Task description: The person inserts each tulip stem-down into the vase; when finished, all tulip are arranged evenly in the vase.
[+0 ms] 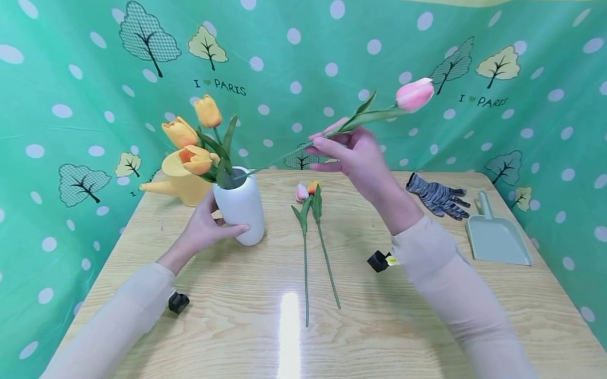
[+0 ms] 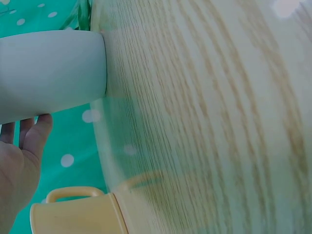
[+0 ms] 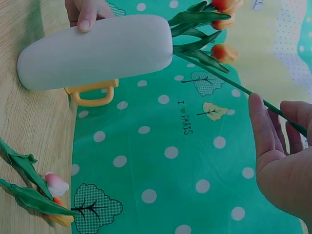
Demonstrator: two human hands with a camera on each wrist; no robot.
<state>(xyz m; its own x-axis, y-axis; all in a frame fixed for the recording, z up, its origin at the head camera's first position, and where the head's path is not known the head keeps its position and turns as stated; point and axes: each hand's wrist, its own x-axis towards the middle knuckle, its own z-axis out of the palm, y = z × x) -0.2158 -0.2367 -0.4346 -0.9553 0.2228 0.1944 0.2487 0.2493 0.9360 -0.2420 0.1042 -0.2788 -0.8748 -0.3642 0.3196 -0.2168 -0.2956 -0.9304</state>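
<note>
My left hand point(image 1: 207, 224) grips the side of a white vase point(image 1: 242, 209), its thumb lying across the front. Several orange-yellow tulips point(image 1: 197, 158) with green leaves stand in the vase and lean left. A pink tulip point(image 1: 414, 95) is pinched by its stem between the thumb and fingers of my right hand point(image 1: 354, 158). Its stem slants down to the left, and the end reaches the vase mouth. In the right wrist view the green stem point(image 3: 224, 78) meets the vase rim beside the leaves. Between the hands, a pink tulip point(image 1: 302, 193) and an orange-yellow tulip point(image 1: 314, 188) lie on the table.
A yellow watering can point(image 1: 182, 180) stands behind the vase at the left. At the right back lie a grey patterned glove point(image 1: 439, 196) and a pale green dustpan point(image 1: 498, 237). A green polka-dot cloth point(image 1: 300, 57) hangs behind the wooden table point(image 1: 224, 323).
</note>
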